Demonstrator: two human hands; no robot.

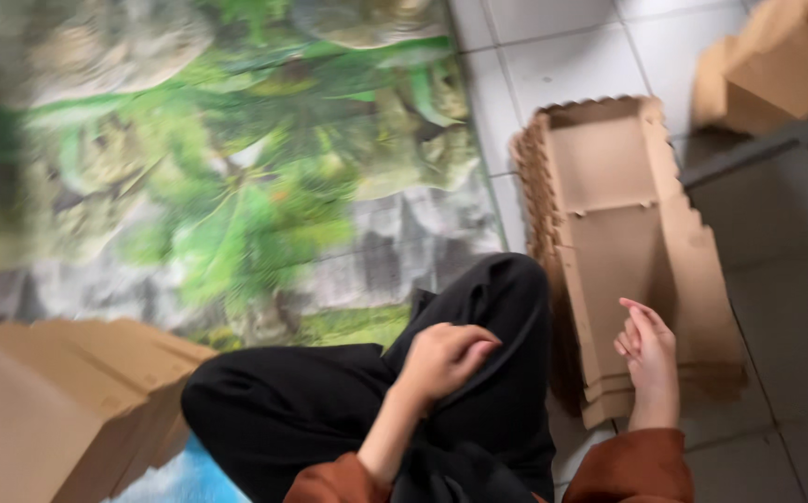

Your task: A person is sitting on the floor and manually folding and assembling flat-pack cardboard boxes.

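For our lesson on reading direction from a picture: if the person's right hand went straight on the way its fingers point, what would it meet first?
The right hand points up-picture over the stack of flat brown die-cut cardboard sheets, so it would likely meet that stack first; depth is unclear in the blur.

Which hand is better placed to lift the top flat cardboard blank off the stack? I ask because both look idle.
Right, probably. The right hand rests open on the stack of flat brown die-cut cardboard blanks at its near end, while the left hand lies curled on the black-trousered knee, apart from the stack.
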